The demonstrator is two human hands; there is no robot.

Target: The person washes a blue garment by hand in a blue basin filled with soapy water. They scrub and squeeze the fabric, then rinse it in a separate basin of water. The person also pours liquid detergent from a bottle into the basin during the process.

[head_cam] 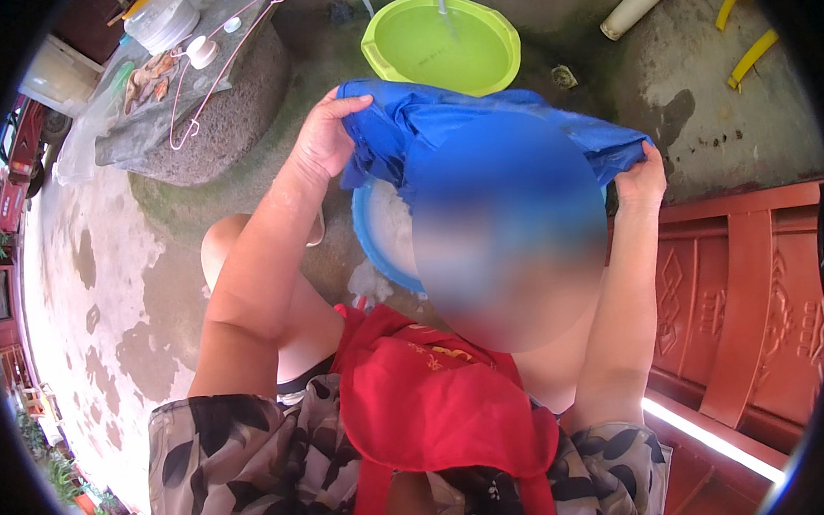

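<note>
My left hand point(329, 134) grips one end of a wet-looking blue cloth point(441, 113), perhaps a garment. The other end is pinched in my right hand point(642, 178), so the cloth hangs stretched between them. Beneath it stands a round blue basin point(378, 248) with whitish, sudsy contents; a blurred patch hides much of the basin and the cloth's middle. Just beyond the cloth, a yellow-green plastic basin point(445, 42) holds water, and a stream runs into it from above. A red apron point(444, 406) covers my lap.
At the upper left, a stone slab point(208, 81) bears a pink wire hanger point(212, 94), a white spool point(202, 52) and a clear plastic container point(162, 24). A pale pipe point(638, 8) and yellow pieces point(752, 58) lie at the upper right. A red panelled door point(720, 301) stands at the right.
</note>
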